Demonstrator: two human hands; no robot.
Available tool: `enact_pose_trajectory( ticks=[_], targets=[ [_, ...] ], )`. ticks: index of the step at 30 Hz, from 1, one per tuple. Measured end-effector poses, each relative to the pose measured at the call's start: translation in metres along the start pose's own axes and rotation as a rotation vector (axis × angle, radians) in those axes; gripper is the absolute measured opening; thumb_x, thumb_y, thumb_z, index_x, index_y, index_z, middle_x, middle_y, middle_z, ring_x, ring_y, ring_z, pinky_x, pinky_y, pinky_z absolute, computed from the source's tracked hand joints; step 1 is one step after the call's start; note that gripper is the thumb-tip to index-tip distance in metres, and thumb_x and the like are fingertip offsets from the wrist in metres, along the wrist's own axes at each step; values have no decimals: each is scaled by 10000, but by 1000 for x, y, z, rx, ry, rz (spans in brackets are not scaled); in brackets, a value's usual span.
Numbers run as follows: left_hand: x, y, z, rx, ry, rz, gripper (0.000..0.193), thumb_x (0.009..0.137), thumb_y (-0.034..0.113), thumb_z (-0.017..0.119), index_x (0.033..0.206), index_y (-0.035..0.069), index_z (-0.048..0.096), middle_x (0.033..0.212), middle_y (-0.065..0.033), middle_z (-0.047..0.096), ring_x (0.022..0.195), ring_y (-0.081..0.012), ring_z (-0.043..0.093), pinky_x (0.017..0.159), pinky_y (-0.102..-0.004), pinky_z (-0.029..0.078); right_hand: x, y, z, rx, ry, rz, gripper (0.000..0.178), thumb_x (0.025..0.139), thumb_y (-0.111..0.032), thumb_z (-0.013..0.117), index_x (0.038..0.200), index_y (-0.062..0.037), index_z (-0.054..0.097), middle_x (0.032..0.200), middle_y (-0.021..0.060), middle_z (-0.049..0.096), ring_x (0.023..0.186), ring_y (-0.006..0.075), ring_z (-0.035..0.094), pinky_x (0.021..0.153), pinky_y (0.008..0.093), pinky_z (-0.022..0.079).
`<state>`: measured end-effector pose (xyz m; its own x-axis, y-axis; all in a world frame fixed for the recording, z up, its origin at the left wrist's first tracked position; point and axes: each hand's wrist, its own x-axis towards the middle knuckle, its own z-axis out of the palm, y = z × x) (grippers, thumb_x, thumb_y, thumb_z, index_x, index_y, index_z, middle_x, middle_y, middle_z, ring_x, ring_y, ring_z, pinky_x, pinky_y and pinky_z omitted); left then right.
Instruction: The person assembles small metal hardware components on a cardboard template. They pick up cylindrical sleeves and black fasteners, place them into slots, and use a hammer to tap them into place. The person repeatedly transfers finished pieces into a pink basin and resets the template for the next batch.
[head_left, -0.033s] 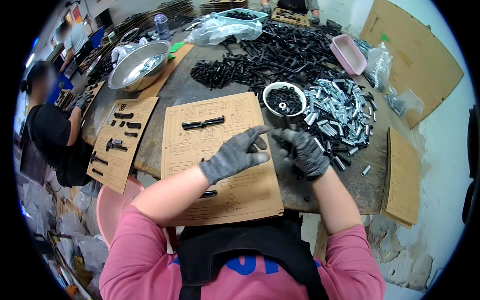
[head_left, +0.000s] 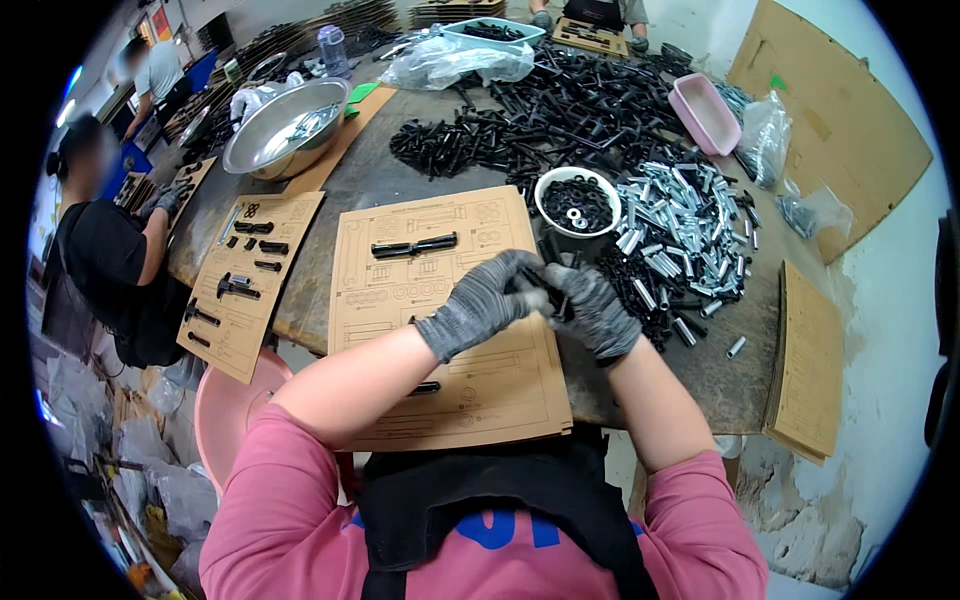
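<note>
Over the right side of a stack of brown cards (head_left: 530, 390), the two gloved hands come close together. The left hand (head_left: 487, 300) has bent fingers, and their tips meet the other hand. I cannot tell if its grip has hold of anything. The right hand (head_left: 595, 312) has its fingers curled in, with its grip nearly closed around a small black piece (head_left: 553, 285). That piece sits between the two hands, partly hidden by the fingers.

On the top card lies a long black part (head_left: 414, 246), up near the far end. Another black part (head_left: 426, 388) shows just below the left wrist. Beyond the right hand, a white bowl (head_left: 575, 234) holds lots of black rings. Next to it on the dark desk (head_left: 715, 385) is a heap of shiny silver tubes (head_left: 680, 215). Farther back is a big pile of black bolts (head_left: 580, 95), with a pink tray (head_left: 722, 148) beside it.
</note>
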<state>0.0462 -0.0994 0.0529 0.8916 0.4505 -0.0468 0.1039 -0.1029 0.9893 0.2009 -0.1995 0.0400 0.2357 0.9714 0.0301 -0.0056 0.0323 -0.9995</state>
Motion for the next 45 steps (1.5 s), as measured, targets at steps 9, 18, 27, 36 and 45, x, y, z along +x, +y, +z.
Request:
enact_pose_trajectory(
  ticks=[9, 18, 27, 36, 45],
  targets=[
    [16, -5, -80, 692, 100, 26, 106, 800, 112, 576, 894, 69, 599, 751, -29, 599, 655, -137, 550, 626, -263, 463, 66, 24, 19, -521, 110, 26, 297, 791, -253, 595, 1007, -49, 599, 843, 77, 606, 765, 170, 579, 715, 302, 447],
    [44, -26, -94, 1086, 166, -77, 207, 776, 197, 591, 950, 86, 586, 886, -110, 621, 834, -263, 593, 754, -341, 458, 81, 49, 33, -1423, 18, -379, 225, 722, -187, 595, 933, -109, 589, 862, 99, 558, 818, 267, 563, 727, 374, 458],
    [48, -48, -82, 1122, 57, -122, 273, 800, 120, 534, 1069, 93, 572, 907, -140, 608, 823, -278, 580, 764, -368, 458, 41, 13, 9, -1112, 68, -153, 223, 775, -280, 574, 912, -104, 580, 818, 95, 611, 765, 278, 588, 663, 373, 471],
    [22, -24, -81, 1204, 15, -385, 345, 740, 240, 633, 1002, 24, 571, 933, -153, 606, 879, -270, 588, 777, -357, 468, 49, 5, 63, -1663, -158, -221, 122, 739, -113, 549, 859, -96, 558, 800, 65, 603, 743, 234, 614, 610, 346, 500],
    [17, -53, -94, 1283, 101, -313, 249, 750, 163, 582, 954, 24, 559, 833, -170, 581, 832, -299, 575, 752, -370, 468, 64, 38, 25, -1157, 13, -176, 204, 806, -176, 531, 990, -92, 556, 916, 97, 604, 865, 252, 578, 754, 343, 463]
  ],
)
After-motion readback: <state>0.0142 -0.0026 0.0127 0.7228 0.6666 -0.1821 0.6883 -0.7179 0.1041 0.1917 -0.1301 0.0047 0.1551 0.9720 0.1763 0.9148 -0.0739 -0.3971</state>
